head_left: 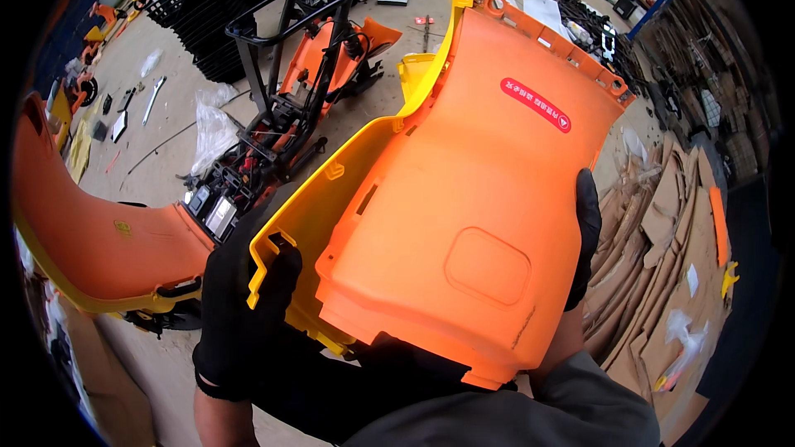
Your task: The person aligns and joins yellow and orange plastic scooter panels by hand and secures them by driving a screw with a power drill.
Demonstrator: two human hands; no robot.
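A large curved orange plastic body panel (464,190) with a red label is held up in front of me. Along its left side runs a yellow plastic trim panel (331,174); a gap shows between them lower down, while their edges meet higher up. My left hand (257,298), in a black glove, is closed around the yellow trim's lower left end. Also gloved in black, my right hand (586,232) grips the orange panel's right edge, with most of its fingers hidden behind the panel.
A partly built scooter with a black frame (281,74) and orange bodywork (124,240) stands at left. Stacked black crates (215,25) are behind it. A wrench (153,101) and plastic bags lie on the floor. Flattened cardboard (654,257) is piled at right.
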